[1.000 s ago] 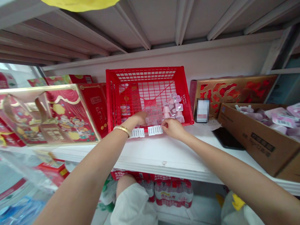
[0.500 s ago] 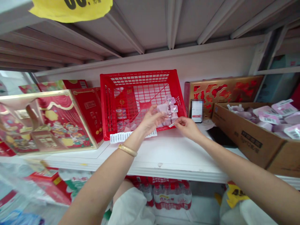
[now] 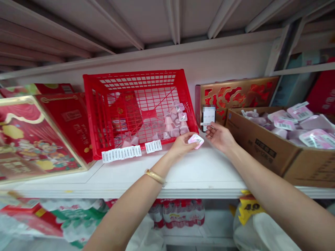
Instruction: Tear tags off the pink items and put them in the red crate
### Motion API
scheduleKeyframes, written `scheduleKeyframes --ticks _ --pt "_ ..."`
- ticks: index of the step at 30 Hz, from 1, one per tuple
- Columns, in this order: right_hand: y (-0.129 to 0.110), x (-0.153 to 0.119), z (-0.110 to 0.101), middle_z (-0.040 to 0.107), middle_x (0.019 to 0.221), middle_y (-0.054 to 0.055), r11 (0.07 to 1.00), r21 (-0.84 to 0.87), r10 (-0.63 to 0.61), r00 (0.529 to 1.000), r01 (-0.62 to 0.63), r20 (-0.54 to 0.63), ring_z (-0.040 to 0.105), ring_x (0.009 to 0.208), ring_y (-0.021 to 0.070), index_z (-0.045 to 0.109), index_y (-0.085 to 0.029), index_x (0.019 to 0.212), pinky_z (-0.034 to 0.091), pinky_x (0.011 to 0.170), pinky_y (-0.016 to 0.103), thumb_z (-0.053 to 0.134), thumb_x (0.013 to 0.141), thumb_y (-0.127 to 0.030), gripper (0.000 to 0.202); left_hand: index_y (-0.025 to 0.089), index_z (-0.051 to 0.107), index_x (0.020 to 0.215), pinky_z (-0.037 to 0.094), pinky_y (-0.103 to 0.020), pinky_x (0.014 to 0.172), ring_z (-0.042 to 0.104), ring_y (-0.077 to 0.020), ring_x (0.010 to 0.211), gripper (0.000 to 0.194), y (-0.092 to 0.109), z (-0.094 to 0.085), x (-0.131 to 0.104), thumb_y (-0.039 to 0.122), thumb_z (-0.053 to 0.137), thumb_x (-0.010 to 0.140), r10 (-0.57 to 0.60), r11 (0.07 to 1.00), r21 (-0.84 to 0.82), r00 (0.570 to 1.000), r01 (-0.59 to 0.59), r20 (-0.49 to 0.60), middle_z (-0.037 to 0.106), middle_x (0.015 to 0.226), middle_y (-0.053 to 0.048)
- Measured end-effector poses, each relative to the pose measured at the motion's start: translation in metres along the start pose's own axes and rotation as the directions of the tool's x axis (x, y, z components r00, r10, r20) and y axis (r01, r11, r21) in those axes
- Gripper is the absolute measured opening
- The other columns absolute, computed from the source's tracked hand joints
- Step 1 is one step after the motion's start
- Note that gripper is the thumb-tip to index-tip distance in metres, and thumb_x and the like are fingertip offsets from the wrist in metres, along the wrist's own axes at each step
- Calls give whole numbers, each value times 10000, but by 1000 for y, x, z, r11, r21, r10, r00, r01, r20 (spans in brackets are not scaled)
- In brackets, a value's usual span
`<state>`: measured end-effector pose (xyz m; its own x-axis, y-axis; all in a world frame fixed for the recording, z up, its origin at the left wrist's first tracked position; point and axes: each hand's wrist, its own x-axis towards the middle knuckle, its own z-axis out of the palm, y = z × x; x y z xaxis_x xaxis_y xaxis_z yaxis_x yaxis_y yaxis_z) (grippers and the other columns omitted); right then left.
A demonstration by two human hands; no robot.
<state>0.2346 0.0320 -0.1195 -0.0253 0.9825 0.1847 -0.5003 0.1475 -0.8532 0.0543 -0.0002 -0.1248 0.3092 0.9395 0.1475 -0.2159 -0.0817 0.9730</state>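
Observation:
My left hand (image 3: 181,145) is closed on a small pink-lidded jelly cup (image 3: 196,141), its lid turned up, just in front of the red plastic basket (image 3: 138,75). To its right, my right hand (image 3: 220,136) pinches a narrow white barcode label (image 3: 205,123) at the fingertips, in front of a propped-up phone (image 3: 209,113). Several pale pink jelly cups (image 3: 175,122) are heaped in the basket's right corner, with others at its left front. Along the basket's front rim hang strips of barcode labels (image 3: 121,153).
An open cardboard box (image 3: 261,148) of labelled pink cups stands at right, near a gold and red box (image 3: 235,94). A large red gift box (image 3: 65,129) is at left. Metal beams run overhead. Bottled water packs (image 3: 183,213) sit below the white shelf (image 3: 199,170).
My left hand has come out of the basket with a jelly cup. My right hand has moved right and up with the label, over by the phone. The view has shifted right.

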Motion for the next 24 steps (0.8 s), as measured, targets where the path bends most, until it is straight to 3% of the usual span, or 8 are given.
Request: scheduleKeyframes --ticks 3,8,12,19,24 --pt "1 -5 7 588 630 -26 998 52 48 999 -47 -24 550 576 132 543 -226 748 465 539 266 720 656 -307 216 122 679 1005 494 -248 727 610 -107 730 512 -5 -7 0 243 865 543 43 994 101 999 -42 -12 689 879 -38" --pt "1 -15 18 627 668 -17 992 86 89 996 -88 -5 583 620 136 572 -222 756 488 591 264 697 679 -271 155 130 679 1070 466 -214 728 605 -96 748 538 -6 -11 -3 210 838 562 95 989 105 994 -100 58 698 892 -36" --pt "2 -20 22 645 674 -8 984 114 138 990 -140 28 594 631 144 587 -222 740 496 616 273 666 684 -253 102 124 683 983 476 -227 719 617 -114 753 497 -5 -11 -3 172 847 517 127 981 147 992 -127 9 701 860 -39" --pt "6 -20 21 643 675 5 998 14 67 994 -68 84 615 672 170 575 -235 744 513 663 300 674 675 -347 165 119 683 931 463 -211 550 606 -124 674 431 -7 -11 -3 374 823 614 105 981 164 994 -105 11 695 808 -51" --pt "5 -21 22 665 690 -1 988 105 108 992 -115 69 621 669 156 598 -229 736 525 694 293 689 664 -291 132 123 653 954 415 -179 492 558 -83 593 435 -8 -12 -2 304 835 603 173 971 170 985 -169 -7 654 753 1"
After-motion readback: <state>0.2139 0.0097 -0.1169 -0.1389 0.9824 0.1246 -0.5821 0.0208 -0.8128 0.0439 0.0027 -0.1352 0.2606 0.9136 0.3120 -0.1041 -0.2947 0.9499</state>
